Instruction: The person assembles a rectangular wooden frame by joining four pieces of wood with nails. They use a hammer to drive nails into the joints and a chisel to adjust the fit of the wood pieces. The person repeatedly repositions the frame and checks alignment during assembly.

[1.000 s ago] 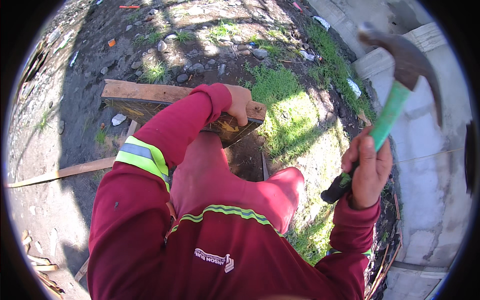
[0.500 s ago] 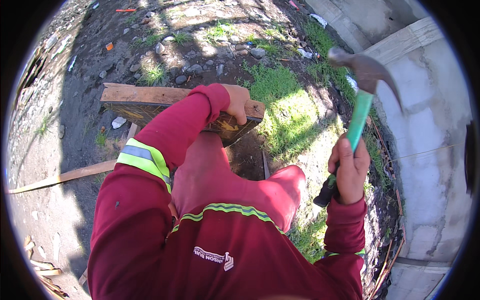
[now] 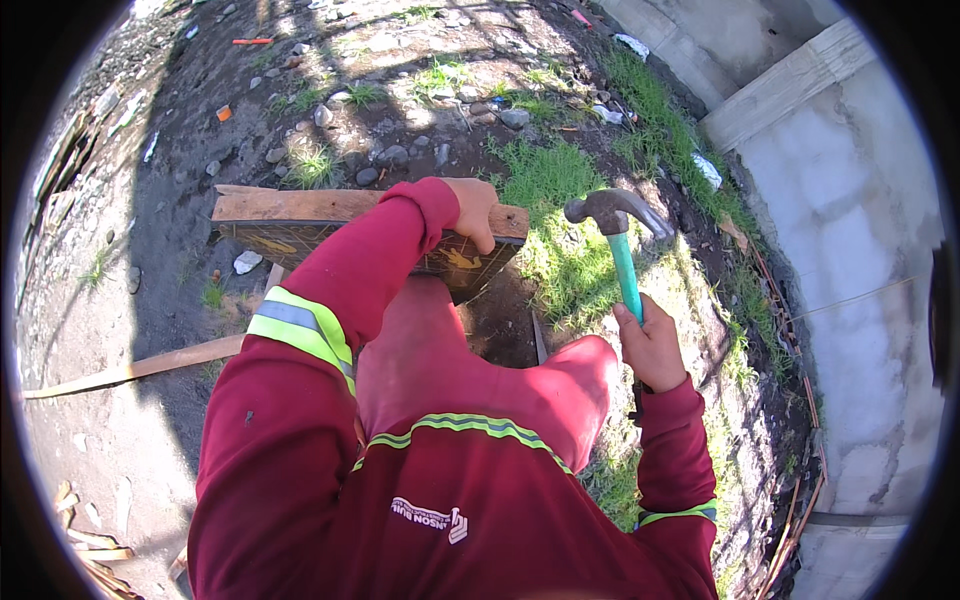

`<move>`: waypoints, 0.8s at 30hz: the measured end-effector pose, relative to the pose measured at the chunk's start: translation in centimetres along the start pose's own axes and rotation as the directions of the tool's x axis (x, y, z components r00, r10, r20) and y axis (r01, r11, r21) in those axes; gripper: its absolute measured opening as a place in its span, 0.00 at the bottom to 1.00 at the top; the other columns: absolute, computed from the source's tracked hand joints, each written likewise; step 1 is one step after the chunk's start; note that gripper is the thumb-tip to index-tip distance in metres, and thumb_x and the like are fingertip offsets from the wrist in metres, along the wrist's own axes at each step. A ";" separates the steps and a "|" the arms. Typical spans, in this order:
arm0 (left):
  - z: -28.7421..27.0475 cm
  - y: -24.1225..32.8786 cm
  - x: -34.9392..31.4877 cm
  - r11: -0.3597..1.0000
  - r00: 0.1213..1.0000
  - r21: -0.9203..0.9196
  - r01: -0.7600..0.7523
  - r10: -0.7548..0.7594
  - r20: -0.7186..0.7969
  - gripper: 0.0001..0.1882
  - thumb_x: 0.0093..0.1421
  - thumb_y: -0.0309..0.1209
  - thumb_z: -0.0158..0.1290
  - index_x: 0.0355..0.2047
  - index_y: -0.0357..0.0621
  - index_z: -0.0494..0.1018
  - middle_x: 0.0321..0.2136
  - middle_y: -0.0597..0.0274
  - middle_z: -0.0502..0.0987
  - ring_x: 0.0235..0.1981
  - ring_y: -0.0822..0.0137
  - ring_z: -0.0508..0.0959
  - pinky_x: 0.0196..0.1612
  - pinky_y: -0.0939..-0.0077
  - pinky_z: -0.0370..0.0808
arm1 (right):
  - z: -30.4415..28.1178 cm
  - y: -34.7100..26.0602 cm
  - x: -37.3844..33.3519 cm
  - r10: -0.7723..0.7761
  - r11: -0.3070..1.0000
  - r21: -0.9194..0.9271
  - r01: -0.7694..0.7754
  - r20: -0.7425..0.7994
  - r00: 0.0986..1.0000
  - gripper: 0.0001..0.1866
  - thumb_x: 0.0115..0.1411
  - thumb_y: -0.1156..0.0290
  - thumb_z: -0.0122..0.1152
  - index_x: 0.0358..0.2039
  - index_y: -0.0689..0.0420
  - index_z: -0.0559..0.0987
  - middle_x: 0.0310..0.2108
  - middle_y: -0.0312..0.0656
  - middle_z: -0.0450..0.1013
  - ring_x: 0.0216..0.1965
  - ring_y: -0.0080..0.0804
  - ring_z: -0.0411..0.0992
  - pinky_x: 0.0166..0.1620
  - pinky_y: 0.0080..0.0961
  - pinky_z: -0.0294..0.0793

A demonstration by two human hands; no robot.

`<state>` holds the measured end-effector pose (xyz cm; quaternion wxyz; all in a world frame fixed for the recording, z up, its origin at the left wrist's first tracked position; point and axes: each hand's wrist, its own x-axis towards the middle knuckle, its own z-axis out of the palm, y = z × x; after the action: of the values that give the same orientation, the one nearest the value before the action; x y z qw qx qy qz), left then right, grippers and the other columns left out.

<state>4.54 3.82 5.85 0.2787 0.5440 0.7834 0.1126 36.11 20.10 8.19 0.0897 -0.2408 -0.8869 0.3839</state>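
Observation:
My left hand (image 3: 473,213) is wrapped over the right end of a wooden panel (image 3: 300,206), a board edge along the top with a dark, marked face below it. The panel stands on edge in front of my left knee, and my left forearm crosses over part of it. In my right hand (image 3: 655,345) is a claw hammer (image 3: 624,270) with a green handle and a grey metal head. Its head is raised to the right of the panel, apart from it, with the striking face toward the panel. The handle's lower end is mostly hidden by the hand.
Grass (image 3: 560,180) and loose stones (image 3: 393,156) cover the ground ahead. A long wood strip (image 3: 140,368) lies at the left, with wood scraps (image 3: 95,545) at the lower left. A grey concrete wall (image 3: 840,220) runs along the right side.
The hammer has swung down and leftward, closer to the panel, with my right hand moving left and slightly lower. My left hand keeps its hold on the panel.

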 end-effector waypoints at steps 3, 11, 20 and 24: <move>-0.2 0.4 -1.7 0.997 0.997 -0.047 -0.057 0.054 -0.059 0.39 0.33 0.46 0.69 0.46 0.38 0.75 0.35 0.46 0.79 0.39 0.49 0.79 0.42 0.61 0.75 | -2.3 2.8 -1.7 0.077 0.976 0.206 -0.069 -0.029 0.997 0.10 0.65 0.68 0.54 0.28 0.59 0.71 0.15 0.30 0.62 0.16 0.16 0.58 0.21 0.22 0.60; -0.6 -4.8 -15.9 0.933 0.976 0.290 0.212 -0.189 -0.104 0.60 0.28 0.48 0.73 0.62 0.44 0.58 0.48 0.42 0.73 0.50 0.43 0.73 0.53 0.58 0.70 | -0.2 17.8 -12.6 0.341 0.872 -0.206 -0.445 -0.397 0.852 0.18 0.63 0.60 0.55 0.24 0.61 0.71 0.13 0.40 0.67 0.10 0.34 0.65 0.17 0.33 0.65; -5.9 -9.3 -10.1 0.937 0.930 -0.005 0.350 -0.347 0.122 0.29 0.37 0.37 0.67 0.40 0.33 0.75 0.29 0.58 0.79 0.34 0.66 0.78 0.41 0.72 0.72 | 8.1 28.6 -21.7 0.706 0.645 -0.131 -0.753 -0.275 0.653 0.19 0.59 0.56 0.60 0.24 0.62 0.76 0.20 0.50 0.74 0.26 0.51 0.75 0.33 0.43 0.72; -12.6 -6.4 -2.8 0.935 0.945 0.173 0.309 -0.322 0.050 0.30 0.41 0.41 0.65 0.40 0.31 0.74 0.31 0.56 0.78 0.32 0.64 0.77 0.38 0.73 0.71 | 8.5 29.9 -20.5 0.707 0.648 -0.100 -0.755 -0.290 0.645 0.19 0.59 0.56 0.59 0.25 0.63 0.76 0.18 0.51 0.73 0.23 0.47 0.75 0.29 0.41 0.72</move>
<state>-6.88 0.41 13.98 0.2782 0.4360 0.8557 -0.0191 61.66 22.13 -18.82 -0.0001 -0.6296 -0.7319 0.2608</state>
